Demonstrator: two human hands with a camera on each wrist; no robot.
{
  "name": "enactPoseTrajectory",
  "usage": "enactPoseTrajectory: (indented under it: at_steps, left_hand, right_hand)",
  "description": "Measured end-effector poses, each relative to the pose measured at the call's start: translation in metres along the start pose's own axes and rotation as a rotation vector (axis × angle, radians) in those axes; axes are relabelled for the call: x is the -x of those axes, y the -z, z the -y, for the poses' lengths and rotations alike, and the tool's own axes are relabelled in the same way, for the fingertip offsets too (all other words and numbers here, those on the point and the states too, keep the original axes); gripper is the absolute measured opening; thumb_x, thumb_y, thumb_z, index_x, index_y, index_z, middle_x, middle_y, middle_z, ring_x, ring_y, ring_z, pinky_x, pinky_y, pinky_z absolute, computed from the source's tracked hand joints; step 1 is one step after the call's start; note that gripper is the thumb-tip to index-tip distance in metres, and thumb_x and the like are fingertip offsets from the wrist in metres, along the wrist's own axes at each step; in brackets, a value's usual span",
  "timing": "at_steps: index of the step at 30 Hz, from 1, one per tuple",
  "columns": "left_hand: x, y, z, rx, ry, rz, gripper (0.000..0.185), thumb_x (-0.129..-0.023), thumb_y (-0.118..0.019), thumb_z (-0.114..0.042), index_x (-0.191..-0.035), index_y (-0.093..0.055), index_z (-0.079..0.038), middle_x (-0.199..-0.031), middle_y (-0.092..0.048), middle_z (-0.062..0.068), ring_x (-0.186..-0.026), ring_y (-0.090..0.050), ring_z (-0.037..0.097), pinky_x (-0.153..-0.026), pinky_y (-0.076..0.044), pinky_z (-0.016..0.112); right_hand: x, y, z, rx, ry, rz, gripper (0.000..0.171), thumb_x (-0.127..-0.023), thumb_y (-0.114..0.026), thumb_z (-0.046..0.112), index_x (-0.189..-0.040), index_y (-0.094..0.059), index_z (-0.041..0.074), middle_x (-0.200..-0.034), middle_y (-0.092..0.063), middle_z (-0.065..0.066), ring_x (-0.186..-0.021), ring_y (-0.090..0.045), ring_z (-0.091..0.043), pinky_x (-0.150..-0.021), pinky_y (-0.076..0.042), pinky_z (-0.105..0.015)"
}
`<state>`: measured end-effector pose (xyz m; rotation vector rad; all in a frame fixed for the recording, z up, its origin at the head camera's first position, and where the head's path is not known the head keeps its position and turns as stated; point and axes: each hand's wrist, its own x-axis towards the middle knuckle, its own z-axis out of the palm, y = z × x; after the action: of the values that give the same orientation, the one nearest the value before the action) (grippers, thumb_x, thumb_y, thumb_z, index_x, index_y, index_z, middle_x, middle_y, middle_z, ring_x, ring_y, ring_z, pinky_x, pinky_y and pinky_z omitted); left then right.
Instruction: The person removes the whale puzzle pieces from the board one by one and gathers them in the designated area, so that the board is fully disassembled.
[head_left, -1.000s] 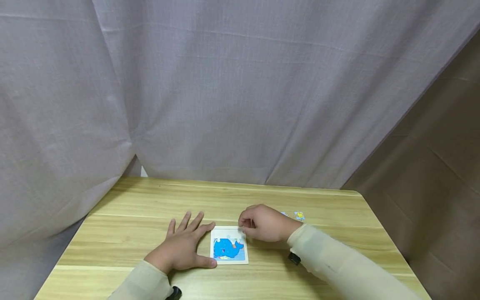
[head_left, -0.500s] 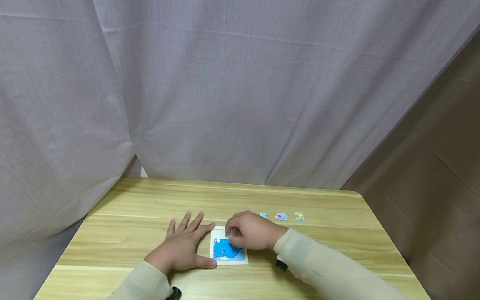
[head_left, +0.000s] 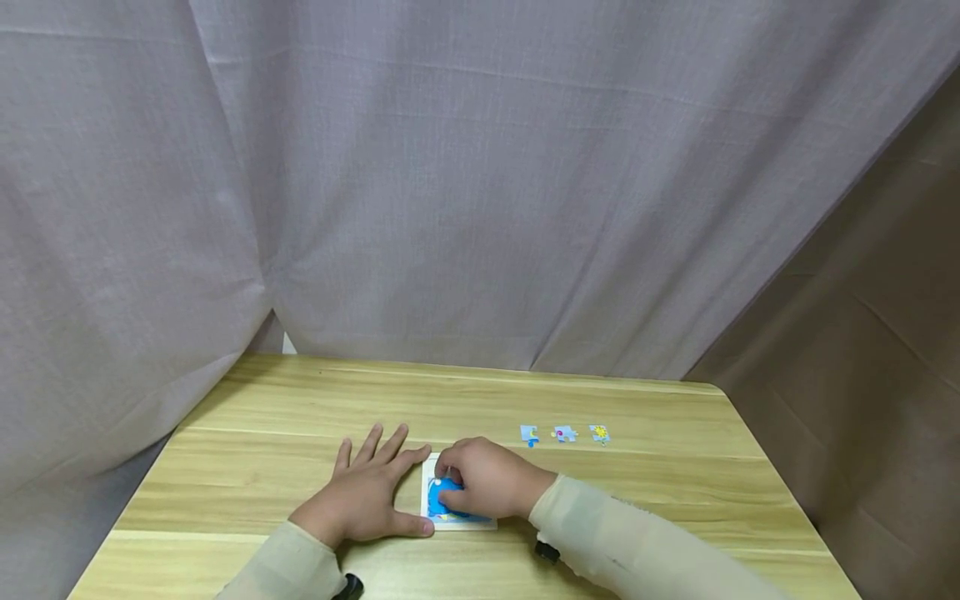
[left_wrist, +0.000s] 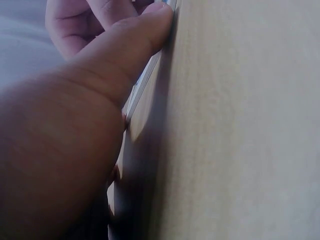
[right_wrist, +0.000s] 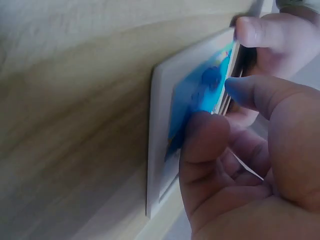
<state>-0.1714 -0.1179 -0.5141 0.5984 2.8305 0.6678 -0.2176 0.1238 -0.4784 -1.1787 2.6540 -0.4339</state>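
Note:
A wooden puzzle tray (head_left: 459,526) lies on the table. Its jigsaw picture is a blue whale (right_wrist: 210,77), partly covered by my right hand. My left hand (head_left: 367,500) lies spread along the tray's left side; its thumb touches the lower left corner and its index finger the upper left. Bent over the picture, my right hand (head_left: 487,479) has thumb and index finger apart, their tips at the whale pieces. No loose piece shows between them. Up close in the right wrist view, the index fingertip (right_wrist: 205,127) meets the blue surface.
Three loose jigsaw pieces lie in a row behind my right hand: a light blue one (head_left: 529,434), one with a pink curl (head_left: 565,434) and one with a yellow sun (head_left: 599,432). A grey curtain (head_left: 450,208) hangs behind the wooden table (head_left: 300,400).
My right hand has moved left and nearer, from the tray's upper right corner onto the whale picture, uncovering the loose pieces behind it. My left hand has stayed in place.

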Motion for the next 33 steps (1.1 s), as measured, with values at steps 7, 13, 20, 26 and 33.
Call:
enactPoseTrajectory:
  at_steps: [7, 13, 20, 26, 33]
  left_hand:
    - [0.0006, -0.0005, 0.0008, -0.001, 0.001, 0.004, 0.106, -0.073, -0.068, -0.089, -0.162, -0.038, -0.042, -0.178, -0.016, 0.004, -0.164, -0.001, 0.043, -0.121, 0.003, 0.078]
    - [0.0008, -0.0003, 0.0013, 0.003, -0.002, 0.002, 0.105, -0.073, -0.067, -0.090, -0.162, -0.038, -0.043, -0.178, -0.016, 0.004, -0.164, -0.003, 0.044, -0.120, 0.002, 0.079]
    - [-0.0008, -0.0004, 0.0011, 0.006, -0.002, -0.002, 0.106, -0.072, -0.068, -0.091, -0.162, -0.038, -0.043, -0.178, -0.015, 0.004, -0.164, 0.000, 0.044, -0.120, 0.001, 0.079]
    - [-0.0012, -0.0007, 0.0011, -0.003, 0.000, 0.001, 0.106, -0.071, -0.067, -0.091, -0.162, -0.038, -0.043, -0.178, -0.015, 0.004, -0.164, 0.000, 0.043, -0.120, 0.002, 0.079]
    - [0.0001, 0.0004, 0.0004, -0.002, 0.001, 0.000, 0.106, -0.072, -0.067, -0.091, -0.162, -0.038, -0.042, -0.178, -0.016, 0.004, -0.164, -0.001, 0.044, -0.120, 0.001, 0.079]
  right_hand:
    - [-0.0017, -0.0051, 0.0012, 0.016, -0.017, -0.006, 0.022, -0.091, -0.076, 0.032, -0.108, -0.075, 0.018, -0.080, -0.060, 0.011, -0.073, -0.051, -0.001, -0.070, -0.047, -0.017]
    - [-0.0018, -0.0046, 0.0054, 0.017, -0.050, 0.005, 0.026, -0.087, -0.080, 0.034, -0.108, -0.074, 0.018, -0.085, -0.061, 0.011, -0.075, -0.052, -0.001, -0.069, -0.047, -0.017]
    - [-0.0019, -0.0054, 0.0073, 0.042, -0.063, 0.007, 0.020, -0.086, -0.081, 0.034, -0.099, -0.073, 0.022, -0.085, -0.060, 0.013, -0.075, -0.052, -0.001, -0.069, -0.047, -0.017]
    - [-0.0022, -0.0039, 0.0073, 0.016, -0.088, 0.026, 0.021, -0.086, -0.083, 0.034, -0.098, -0.069, 0.024, -0.085, -0.059, 0.013, -0.076, -0.051, -0.002, -0.069, -0.047, -0.019]
    - [-0.0042, -0.0019, 0.0074, -0.022, -0.113, 0.047, 0.025, -0.086, -0.084, 0.033, -0.101, -0.067, 0.024, -0.088, -0.061, 0.010, -0.077, -0.052, -0.003, -0.070, -0.047, -0.020]
